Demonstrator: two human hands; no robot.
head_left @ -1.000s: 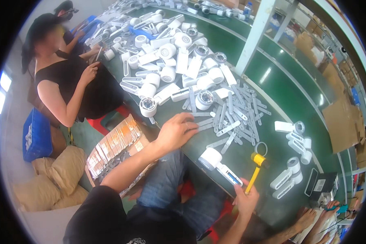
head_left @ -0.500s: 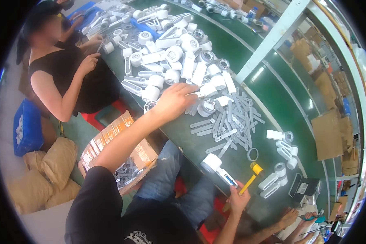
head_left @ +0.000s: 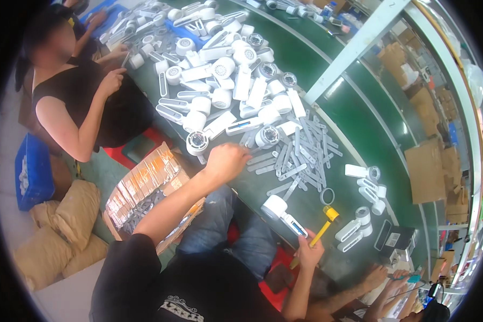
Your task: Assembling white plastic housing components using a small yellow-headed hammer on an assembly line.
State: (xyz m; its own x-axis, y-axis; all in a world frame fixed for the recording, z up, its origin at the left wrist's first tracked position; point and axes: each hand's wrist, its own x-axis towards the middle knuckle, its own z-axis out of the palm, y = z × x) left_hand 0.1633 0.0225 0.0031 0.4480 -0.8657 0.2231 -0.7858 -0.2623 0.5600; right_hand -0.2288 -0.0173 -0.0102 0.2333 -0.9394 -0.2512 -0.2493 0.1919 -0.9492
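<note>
While the left hand (head_left: 228, 160) is stretched out to the middle of the frame, its fingers are curled down over the near edge of a scatter of flat grey plastic strips (head_left: 298, 155) on the dark green workbench (head_left: 354, 123); whether a strip is actually pinched cannot be told, since the knuckles hide the fingertips. The right hand (head_left: 308, 251), low and right of centre, is closed round the handle of a small mallet with a yellow head (head_left: 324, 228), held upright with the head just beside a white cylinder-headed handheld device (head_left: 282, 212) lying on the bench, seemingly kept ready for tapping. A thin grey ring (head_left: 327, 195) lies just above the mallet head.

Across the upper centre, a large heap of white plastic housings and round fan heads (head_left: 225, 80) is piled loosely, within arm's reach. Finished-looking white units (head_left: 362, 206) are set apart at the right, near a dark tray (head_left: 392, 236).

At lower left an open brown cardboard box (head_left: 145, 193) stands on the floor, filled with rows of small orange-and-clear packets. A blue plastic crate (head_left: 32, 172) at the left edge holds pale pieces too small to identify. Another person in a black top (head_left: 86, 102) is seated at the upper left, hands at the bench.
</note>
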